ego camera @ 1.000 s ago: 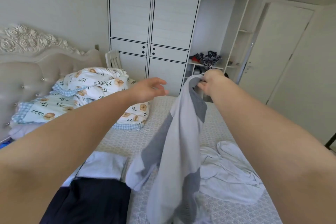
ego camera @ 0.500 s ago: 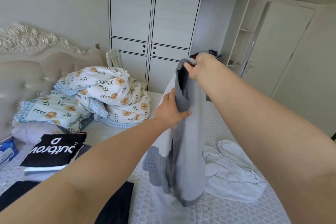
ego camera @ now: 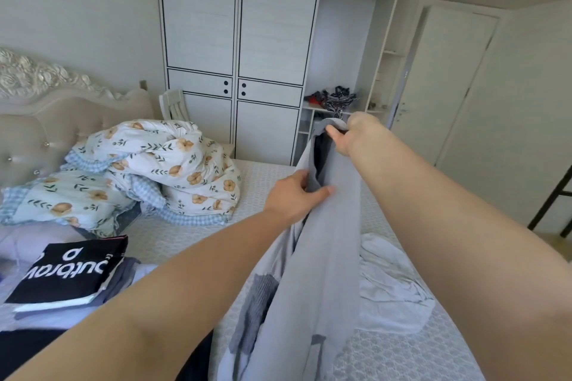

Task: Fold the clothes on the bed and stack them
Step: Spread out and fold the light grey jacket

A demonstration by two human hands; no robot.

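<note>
two hands point(ego camera: 294, 195), one grey garment point(ego camera: 315, 272), one white garment point(ego camera: 393, 288)

A white wardrobe point(ego camera: 238, 49) stands against the far wall, a tufted headboard point(ego camera: 40, 114) left, a pale door point(ego camera: 445, 83) right.

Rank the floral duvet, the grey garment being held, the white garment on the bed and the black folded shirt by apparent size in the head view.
1. floral duvet and grey garment: look alike; the garment is nearer, so unranked.
2. white garment
3. black folded shirt

Floral duvet point(ego camera: 167, 170) heaped by headboard point(ego camera: 62, 108); white wardrobe point(ego camera: 238, 40) behind.
</note>
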